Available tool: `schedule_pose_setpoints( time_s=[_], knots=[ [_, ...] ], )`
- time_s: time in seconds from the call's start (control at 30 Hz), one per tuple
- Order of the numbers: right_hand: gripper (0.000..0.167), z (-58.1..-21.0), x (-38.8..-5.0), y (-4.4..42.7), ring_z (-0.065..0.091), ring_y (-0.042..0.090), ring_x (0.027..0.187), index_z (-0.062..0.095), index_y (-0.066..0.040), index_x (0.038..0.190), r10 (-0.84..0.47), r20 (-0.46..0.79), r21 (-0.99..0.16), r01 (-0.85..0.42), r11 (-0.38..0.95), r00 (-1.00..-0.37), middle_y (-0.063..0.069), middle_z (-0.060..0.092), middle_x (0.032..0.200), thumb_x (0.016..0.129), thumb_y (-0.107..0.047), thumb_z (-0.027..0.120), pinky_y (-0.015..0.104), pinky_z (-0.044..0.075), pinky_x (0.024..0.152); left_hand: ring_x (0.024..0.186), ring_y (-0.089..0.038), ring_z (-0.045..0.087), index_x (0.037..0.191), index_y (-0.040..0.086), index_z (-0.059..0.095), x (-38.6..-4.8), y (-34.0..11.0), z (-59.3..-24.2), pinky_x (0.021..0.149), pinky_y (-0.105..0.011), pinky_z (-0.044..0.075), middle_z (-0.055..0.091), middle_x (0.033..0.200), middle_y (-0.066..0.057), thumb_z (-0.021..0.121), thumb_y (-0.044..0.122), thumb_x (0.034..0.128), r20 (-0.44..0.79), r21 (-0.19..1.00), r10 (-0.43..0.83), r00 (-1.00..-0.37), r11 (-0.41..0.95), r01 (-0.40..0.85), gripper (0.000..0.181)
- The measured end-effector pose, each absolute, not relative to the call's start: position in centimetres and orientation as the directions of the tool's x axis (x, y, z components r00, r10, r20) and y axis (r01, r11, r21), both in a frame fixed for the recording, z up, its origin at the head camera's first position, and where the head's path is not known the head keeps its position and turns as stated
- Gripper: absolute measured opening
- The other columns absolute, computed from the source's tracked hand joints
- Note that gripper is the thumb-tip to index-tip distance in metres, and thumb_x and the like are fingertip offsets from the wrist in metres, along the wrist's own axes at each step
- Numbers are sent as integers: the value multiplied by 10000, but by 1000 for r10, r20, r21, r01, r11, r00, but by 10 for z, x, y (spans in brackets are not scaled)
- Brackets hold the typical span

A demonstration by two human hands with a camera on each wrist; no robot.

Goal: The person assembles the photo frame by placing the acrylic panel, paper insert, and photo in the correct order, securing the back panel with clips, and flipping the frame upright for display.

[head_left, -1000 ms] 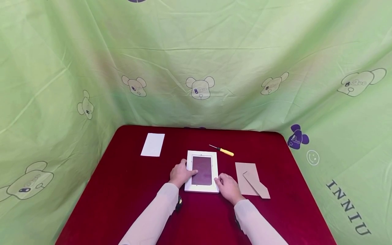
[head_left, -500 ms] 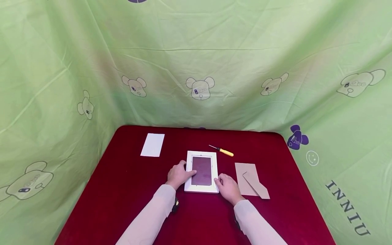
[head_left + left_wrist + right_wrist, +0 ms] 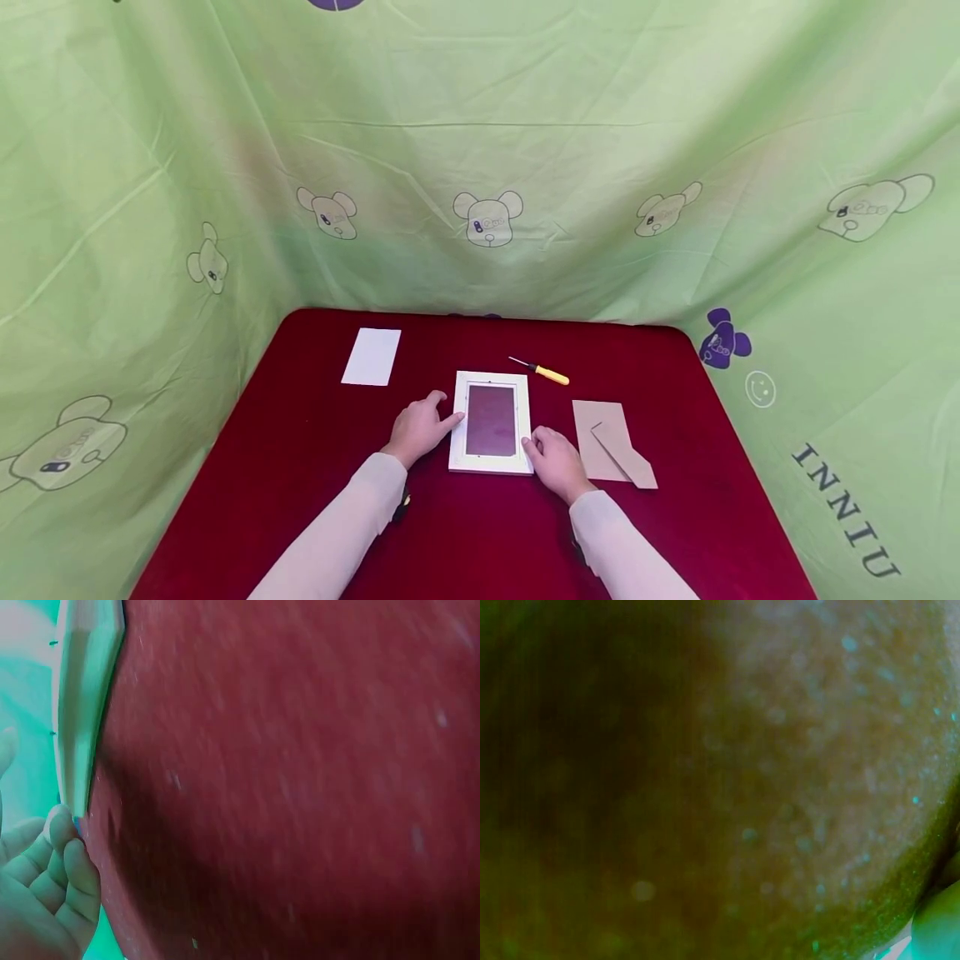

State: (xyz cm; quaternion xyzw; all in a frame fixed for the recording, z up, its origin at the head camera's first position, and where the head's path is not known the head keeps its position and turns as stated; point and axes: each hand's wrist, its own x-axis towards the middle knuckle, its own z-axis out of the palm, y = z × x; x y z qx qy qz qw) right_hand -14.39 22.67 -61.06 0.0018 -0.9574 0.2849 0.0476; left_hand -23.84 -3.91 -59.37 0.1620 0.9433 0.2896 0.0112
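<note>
A white picture frame [image 3: 491,464] lies flat in the middle of the red table [image 3: 480,542]. The right hand [image 3: 557,462] grips its near right edge, fingers curled and thumb on the rim. The left hand [image 3: 420,427] is relaxed, fingers loosely spread, its thumb at the left rim. A brown backing board [image 3: 603,421] lies to the right, a yellow-handled screwdriver [image 3: 551,374] beyond the frame's far right corner, and a white sheet [image 3: 372,357] far left.
</note>
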Motion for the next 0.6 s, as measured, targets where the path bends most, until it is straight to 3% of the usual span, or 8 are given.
schedule_pose_setpoints(
  time_s=[0.6],
  knots=[
    [291,-614,-146,228,432,123,673,472,-194,745,27,81,-535,-21,845,-996,-60,417,671,977,-337,572,310,378,638,660,-142,528,1247,88,601,-253,-104,-581,574,-355,438,583,803,24,660,495,889,103,539,181,-978,816,208,545]
  ],
)
